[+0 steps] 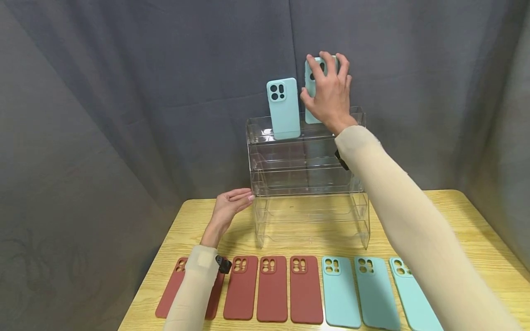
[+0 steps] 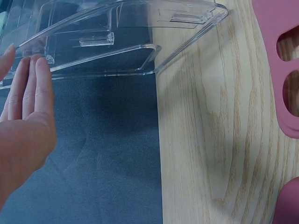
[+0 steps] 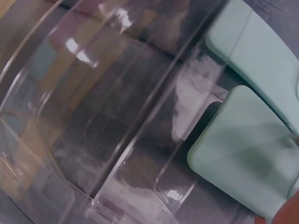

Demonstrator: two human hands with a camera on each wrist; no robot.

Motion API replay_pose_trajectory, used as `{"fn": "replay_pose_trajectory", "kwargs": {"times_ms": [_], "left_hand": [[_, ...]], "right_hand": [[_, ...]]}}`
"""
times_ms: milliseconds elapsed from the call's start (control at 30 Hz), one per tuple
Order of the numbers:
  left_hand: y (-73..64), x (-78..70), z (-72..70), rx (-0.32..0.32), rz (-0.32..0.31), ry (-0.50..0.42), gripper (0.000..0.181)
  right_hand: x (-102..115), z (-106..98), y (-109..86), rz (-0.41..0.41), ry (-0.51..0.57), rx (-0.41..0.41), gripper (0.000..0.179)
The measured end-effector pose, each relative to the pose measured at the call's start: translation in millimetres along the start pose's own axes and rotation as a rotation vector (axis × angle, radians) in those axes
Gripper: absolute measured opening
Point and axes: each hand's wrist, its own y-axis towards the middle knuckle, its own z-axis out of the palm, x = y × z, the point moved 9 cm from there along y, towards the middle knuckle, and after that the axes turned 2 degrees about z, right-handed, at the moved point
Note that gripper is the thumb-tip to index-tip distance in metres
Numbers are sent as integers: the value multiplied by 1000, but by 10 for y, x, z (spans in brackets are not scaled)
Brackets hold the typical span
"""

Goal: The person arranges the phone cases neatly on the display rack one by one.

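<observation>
Head view: the right hand grips a flat mint-green phone case at the clear plastic rack's top right, apparently placing it, calling for seating before release; the left hand, fingers straight, touches its left side.

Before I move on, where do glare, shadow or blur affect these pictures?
Head view: mostly clear, small glints near the top of the rack; left wrist view: bluish cast, soft shadow on the table; right wrist view: dim and slightly soft, white glare on the rack, shading across the lower phone case.
</observation>
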Motion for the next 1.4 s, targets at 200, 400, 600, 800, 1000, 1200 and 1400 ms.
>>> {"fn": "replay_pose_trajectory", "kwargs": {"times_ms": [200, 400, 600, 800, 1000, 1200, 1400], "left_hand": [[-1, 0, -4, -7, 7, 7, 41], [-6, 0, -10, -17, 6, 25, 42], [-7, -11, 3, -10, 3, 27, 41], [-15, -12, -4, -16, 1, 26, 41], [-13, -37, 4, -20, 6, 29, 40], [14, -43, 15, -14, 2, 25, 41], [8, -28, 15, -7, -3, 25, 42]], "right_hand": [[2, 110, -70, -18, -26, 19, 68], [-38, 214, -136, -12, -61, 60, 67], [-79, 284, -184, 22, -83, 104, 69], [-69, 309, -200, 37, -90, 111, 68], [-66, 300, -190, 61, -97, 117, 71], [-69, 245, -181, 61, -110, 125, 82], [-70, 93, -192, 53, -70, 82, 84]]}}
